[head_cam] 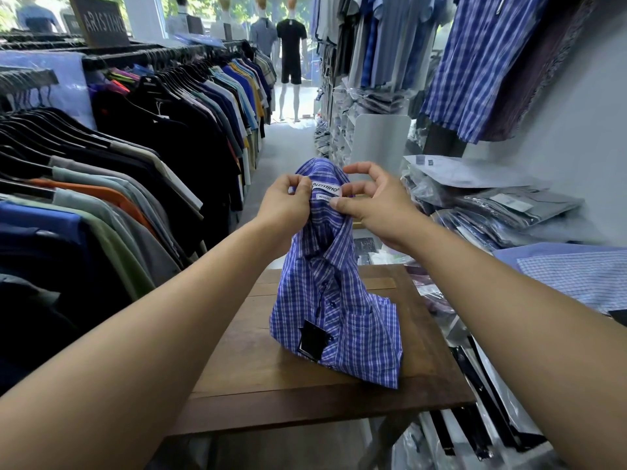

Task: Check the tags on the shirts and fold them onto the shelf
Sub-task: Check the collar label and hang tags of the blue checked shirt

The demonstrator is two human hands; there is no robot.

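A blue and white checked shirt (342, 300) is held up by its collar above a wooden table (258, 364), its lower part resting on the tabletop. Inside the collar a white neck label (326, 191) faces me. My left hand (283, 208) grips the collar on the label's left side. My right hand (373, 201) pinches the collar at the label's right edge with thumb and forefinger, the other fingers raised. A black hang tag (311, 340) dangles from the shirt's front near the buttons.
A long rack of hanging shirts (142, 157) fills the left side. On the right, shelves hold bagged folded shirts (509, 205), and a light checked shirt (576, 276) lies flat. More checked shirts hang on the right wall. An aisle leads ahead to mannequins (291, 56).
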